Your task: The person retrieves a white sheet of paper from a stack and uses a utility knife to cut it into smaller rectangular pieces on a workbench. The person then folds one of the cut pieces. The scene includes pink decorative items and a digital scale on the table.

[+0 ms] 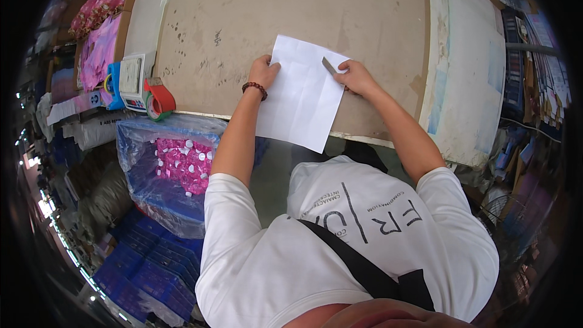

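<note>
A creased sheet of white paper (303,95) is held over the front edge of the work table, its lower part hanging past the edge. My left hand (264,72) grips the paper's left side, thumb on top; a beaded bracelet (255,90) circles that wrist. At the upper right corner of the sheet, my right hand (356,77) holds a flat grey metal blade (329,65), its tip pointing up and left over the paper. This hand is also at the paper's right edge, its lower fingers partly hidden. The blade's handle, if any, is covered by the fingers.
The brown tabletop (364,9) bears stains and pen marks. At its left stand a digital scale (133,83) and a red tape dispenser (160,99). A lined blue bin (168,209) of pink bottles with white caps (191,159) sits below, near stacked blue crates (150,259).
</note>
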Demonstrator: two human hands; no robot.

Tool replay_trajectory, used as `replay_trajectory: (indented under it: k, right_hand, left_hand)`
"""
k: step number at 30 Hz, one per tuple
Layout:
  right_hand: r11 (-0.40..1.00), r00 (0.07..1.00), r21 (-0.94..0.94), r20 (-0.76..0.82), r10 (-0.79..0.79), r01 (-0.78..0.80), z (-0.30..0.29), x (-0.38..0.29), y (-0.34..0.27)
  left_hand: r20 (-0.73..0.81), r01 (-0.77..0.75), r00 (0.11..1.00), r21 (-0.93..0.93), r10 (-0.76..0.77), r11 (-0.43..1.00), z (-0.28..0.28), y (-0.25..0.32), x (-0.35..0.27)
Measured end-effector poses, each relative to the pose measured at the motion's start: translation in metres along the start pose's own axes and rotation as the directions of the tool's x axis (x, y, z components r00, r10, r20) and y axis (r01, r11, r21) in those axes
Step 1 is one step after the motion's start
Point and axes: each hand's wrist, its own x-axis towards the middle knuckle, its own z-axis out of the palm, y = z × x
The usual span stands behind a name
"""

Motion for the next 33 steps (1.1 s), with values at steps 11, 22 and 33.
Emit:
replay_trajectory:
  k: [11, 22, 33]
  right_hand:
    - [0.942, 0.991, -0.323, -0.064, -0.118, 0.091, 0.005, 0.004, 0.003]
    - [0.937, 0.997, 0.35, -0.077, 0.028, 0.001, 0.005, -0.006, -0.034]
    - [0.832, 0.984, 0.526, 0.066, 0.163, -0.173, 0.017, 0.006, -0.036]
  left_hand:
    - [0.009, 0.023, 1.0, -0.235, -0.022, 0.972, 0.011, -0.005, 0.01]
    - [0.211, 0.204, 0.973, -0.577, -0.098, 0.791, 0.005, 0.004, -0.003]
    - [0.261, 0.238, 0.96, -0.55, -0.106, 0.8, 0.005, -0.001, -0.001]
